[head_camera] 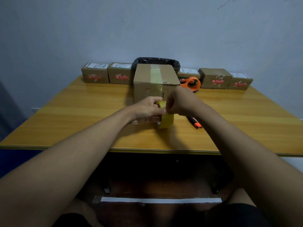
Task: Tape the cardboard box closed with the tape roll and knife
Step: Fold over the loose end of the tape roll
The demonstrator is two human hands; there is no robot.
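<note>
A brown cardboard box [155,79] stands in the middle of the table, with a strip of yellowish tape running over its top and down its front face. In front of it a yellow tape roll [166,120] stands on edge. My left hand [147,110] grips the roll from the left. My right hand [178,102] pinches at the roll's top edge with its fingertips, where the tape end is. A black and orange knife [196,123] lies on the table just right of the roll, partly hidden under my right forearm.
Several small printed boxes [95,75] line the back of the wooden table [65,115]. An orange tape dispenser [191,83] sits behind the big box on the right. A black-lined bin [155,60] stands behind. The table's front edge is close to me.
</note>
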